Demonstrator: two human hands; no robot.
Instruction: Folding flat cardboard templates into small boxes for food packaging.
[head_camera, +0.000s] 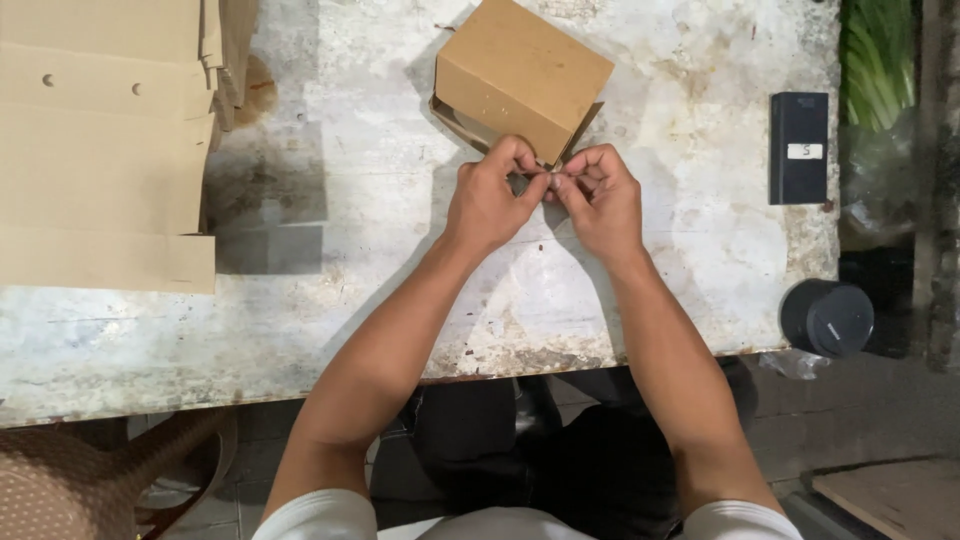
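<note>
Hands (545, 195) pinch box (520, 75); cardboard stack (105, 150) well apart.

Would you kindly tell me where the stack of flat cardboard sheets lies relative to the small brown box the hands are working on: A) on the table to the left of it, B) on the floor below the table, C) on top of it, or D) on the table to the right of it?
A: the stack of flat cardboard sheets lies at the table's left end, while the small brown box sits near the middle, with the left hand and right hand meeting at its near edge.
</note>
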